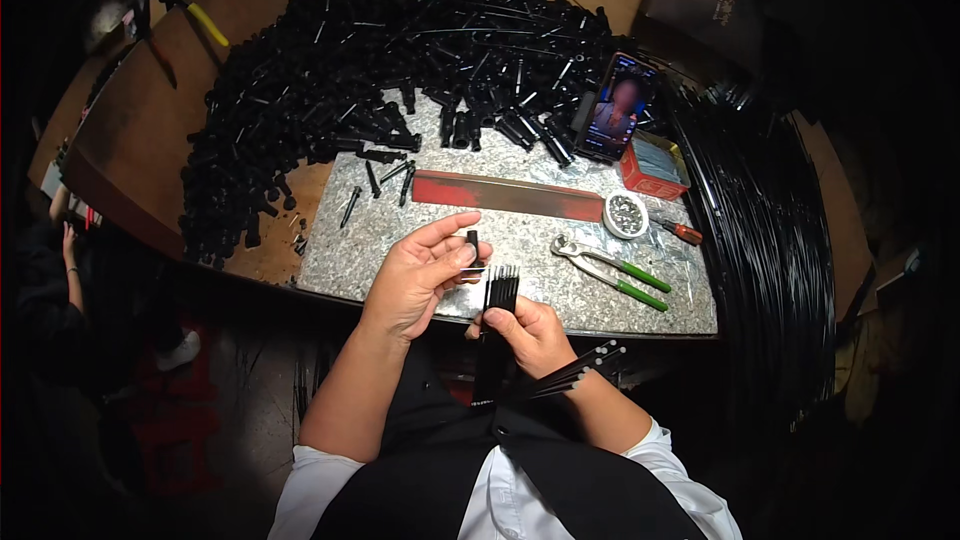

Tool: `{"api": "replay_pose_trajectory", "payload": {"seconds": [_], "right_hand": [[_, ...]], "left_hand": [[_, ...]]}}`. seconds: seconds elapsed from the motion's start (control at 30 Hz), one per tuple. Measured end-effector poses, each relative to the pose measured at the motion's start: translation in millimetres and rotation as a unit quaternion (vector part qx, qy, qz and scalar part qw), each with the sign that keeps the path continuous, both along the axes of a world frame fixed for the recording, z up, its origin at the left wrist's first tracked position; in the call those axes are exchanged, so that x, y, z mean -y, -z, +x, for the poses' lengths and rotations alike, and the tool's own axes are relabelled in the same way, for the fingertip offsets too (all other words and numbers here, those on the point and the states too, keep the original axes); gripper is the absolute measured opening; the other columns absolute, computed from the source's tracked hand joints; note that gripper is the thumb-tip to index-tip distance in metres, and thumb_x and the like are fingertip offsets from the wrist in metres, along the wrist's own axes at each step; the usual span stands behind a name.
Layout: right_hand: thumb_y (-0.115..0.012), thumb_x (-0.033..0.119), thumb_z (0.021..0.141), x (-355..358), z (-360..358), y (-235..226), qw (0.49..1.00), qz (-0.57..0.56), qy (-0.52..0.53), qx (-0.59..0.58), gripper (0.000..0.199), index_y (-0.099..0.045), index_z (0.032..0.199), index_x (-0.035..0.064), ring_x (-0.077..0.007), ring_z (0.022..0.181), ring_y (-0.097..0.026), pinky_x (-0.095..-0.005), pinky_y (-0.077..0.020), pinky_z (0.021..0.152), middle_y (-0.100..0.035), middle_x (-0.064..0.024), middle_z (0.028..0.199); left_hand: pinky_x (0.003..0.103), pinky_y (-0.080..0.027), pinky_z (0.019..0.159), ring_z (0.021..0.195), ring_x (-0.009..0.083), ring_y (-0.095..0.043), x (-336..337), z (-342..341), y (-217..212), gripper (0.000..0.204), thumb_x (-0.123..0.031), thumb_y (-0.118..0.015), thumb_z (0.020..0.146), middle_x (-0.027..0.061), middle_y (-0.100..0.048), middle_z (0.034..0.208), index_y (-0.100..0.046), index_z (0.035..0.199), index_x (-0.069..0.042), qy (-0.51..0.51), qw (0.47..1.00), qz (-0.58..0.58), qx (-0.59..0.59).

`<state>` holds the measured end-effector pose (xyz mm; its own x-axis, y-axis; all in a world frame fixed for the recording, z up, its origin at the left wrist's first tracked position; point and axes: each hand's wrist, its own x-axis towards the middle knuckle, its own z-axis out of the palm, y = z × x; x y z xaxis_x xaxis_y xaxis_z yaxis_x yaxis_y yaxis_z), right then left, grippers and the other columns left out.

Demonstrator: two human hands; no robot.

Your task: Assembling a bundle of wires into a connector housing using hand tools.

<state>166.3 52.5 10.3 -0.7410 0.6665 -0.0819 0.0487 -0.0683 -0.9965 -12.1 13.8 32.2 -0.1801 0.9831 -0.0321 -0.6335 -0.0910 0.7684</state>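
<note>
My left hand (415,275) is closed, pinching a short black tube (473,239) upright between thumb and fingers. Close beside it, my right hand (532,333) is wrapped round a bundle of thin black rods (501,290), whose narrow tips point up toward the left hand. Whether the tube touches one of those tips, I cannot tell. More black rods with pale round ends (590,368) stick out sideways by my right wrist. Beyond the hands, a long red-and-brown bar (505,195) lies across the speckled board (400,215).
Black tubular parts (330,70) are heaped at the back and left. On the right lie green-handled pincers (615,275), a round dish of small pieces (626,214), a screwdriver (682,231), a red box (655,168), a propped phone (620,105) and long black rods (775,240). A person's arm (72,265) shows far left.
</note>
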Motion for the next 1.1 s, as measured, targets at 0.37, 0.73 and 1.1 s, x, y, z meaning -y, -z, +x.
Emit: {"api": "replay_pose_trajectory", "payload": {"seconds": [0.37,0.73,1.1], "right_hand": [[-0.051,0.021,0.096,-2,-2,4,0.999,0.037,-0.016,-0.031,0.025,-0.062,0.084,0.0027,-0.0041,0.064,-0.050,-0.0210,-0.0422,0.058,-0.059,0.0020,0.070],[-0.051,0.024,0.096,0,-2,4,0.999,0.029,-0.024,-0.031,0.027,-0.061,0.083,0.0029,-0.0038,0.063,-0.048,-0.0212,-0.0414,0.058,-0.058,0.0025,0.070],[-0.052,0.017,0.094,-1,-1,1,1.000,0.008,-0.016,0.005,0.022,-0.063,0.085,0.0010,-0.0056,0.067,-0.052,-0.0222,-0.0424,0.061,-0.060,0.0002,0.073]], "left_hand": [[0.027,-0.055,0.075,0.090,0.0204,-0.065,3,-4,3,0.035,-0.003,-0.058,0.087,0.0159,-0.065,0.099,-0.051,0.121,0.003,-0.020,0.999,-0.022,-0.014],[0.025,-0.054,0.075,0.088,0.0150,-0.064,5,-7,6,0.030,-0.004,-0.056,0.089,0.0130,-0.066,0.097,-0.054,0.118,0.002,-0.032,0.998,-0.036,-0.047],[0.030,-0.055,0.081,0.092,0.0194,-0.065,2,-5,0,0.031,-0.003,-0.053,0.090,0.0168,-0.064,0.101,-0.051,0.121,0.004,0.011,1.000,0.000,-0.022]]}}
